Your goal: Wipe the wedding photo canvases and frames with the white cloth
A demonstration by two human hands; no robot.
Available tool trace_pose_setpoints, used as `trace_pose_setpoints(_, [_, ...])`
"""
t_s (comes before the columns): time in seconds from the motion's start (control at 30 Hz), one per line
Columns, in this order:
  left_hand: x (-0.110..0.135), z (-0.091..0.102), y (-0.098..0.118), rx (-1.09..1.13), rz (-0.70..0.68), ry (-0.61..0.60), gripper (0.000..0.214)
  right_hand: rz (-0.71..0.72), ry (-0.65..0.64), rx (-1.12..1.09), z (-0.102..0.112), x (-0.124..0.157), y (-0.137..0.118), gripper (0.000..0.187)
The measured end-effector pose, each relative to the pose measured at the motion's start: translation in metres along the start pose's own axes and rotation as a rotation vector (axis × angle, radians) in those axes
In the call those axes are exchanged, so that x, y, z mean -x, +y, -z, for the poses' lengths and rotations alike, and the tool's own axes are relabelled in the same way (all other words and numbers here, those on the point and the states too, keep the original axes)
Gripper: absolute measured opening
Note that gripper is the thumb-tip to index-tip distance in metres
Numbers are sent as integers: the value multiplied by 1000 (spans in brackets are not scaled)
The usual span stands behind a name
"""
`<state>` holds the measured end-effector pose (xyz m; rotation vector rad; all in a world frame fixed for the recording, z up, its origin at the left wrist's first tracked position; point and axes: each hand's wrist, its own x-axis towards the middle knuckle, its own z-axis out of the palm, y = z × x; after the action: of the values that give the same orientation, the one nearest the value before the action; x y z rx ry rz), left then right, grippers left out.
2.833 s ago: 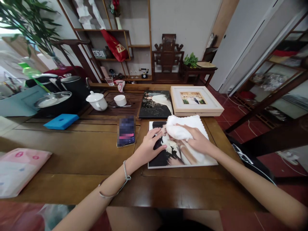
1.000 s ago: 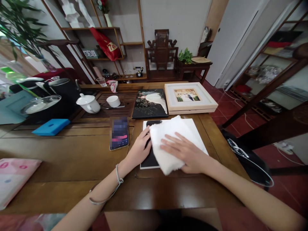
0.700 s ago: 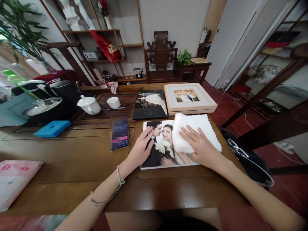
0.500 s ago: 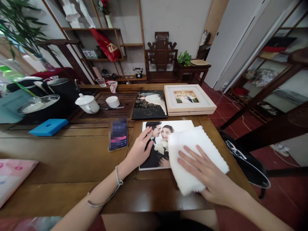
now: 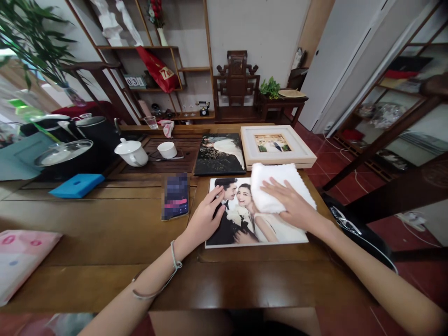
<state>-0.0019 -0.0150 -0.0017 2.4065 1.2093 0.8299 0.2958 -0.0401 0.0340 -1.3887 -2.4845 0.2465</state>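
A photo panel (image 5: 266, 231) showing a couple, with white edges, lies flat on the wooden table. On its left part rests my left hand (image 5: 206, 214), fingers stretched out over the dark suit area. My right hand (image 5: 290, 200) presses flat, fingers spread, on a folded white fluffy cloth (image 5: 264, 203). That cloth covers the panel's upper right corner and reaches the edge of a framed picture (image 5: 301, 151) behind it. A dark photo panel (image 5: 206, 161) lies left of the frame.
Left of my left hand lies a phone (image 5: 175, 205). Farther left are a blue box (image 5: 77, 185), a white lidded teapot (image 5: 133, 154) and a white cup (image 5: 167, 150). A pink-and-white packet (image 5: 26, 261) lies at the left. The table's right edge (image 5: 324, 214) runs close to the panel.
My right hand has pushed the cloth away from me, up toward the panel's far right corner, uncovering its lower right part. My left hand stays in place on the panel.
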Motion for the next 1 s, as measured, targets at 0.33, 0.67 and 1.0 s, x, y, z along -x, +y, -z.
trace_pose_setpoints(0.33, [-1, -4, 0, 3, 1, 19, 44, 163, -106, 58, 2, 65, -66, 97])
trace_pose_setpoints(0.67, [-2, -1, -2, 10, 3, 0, 42, 49, 21, 2, -11, -28, -27, 79])
trace_pose_setpoints(1.0, [-1, -4, 0, -3, 18, 1, 43, -161, -133, 150, 15, 46, -55, 79])
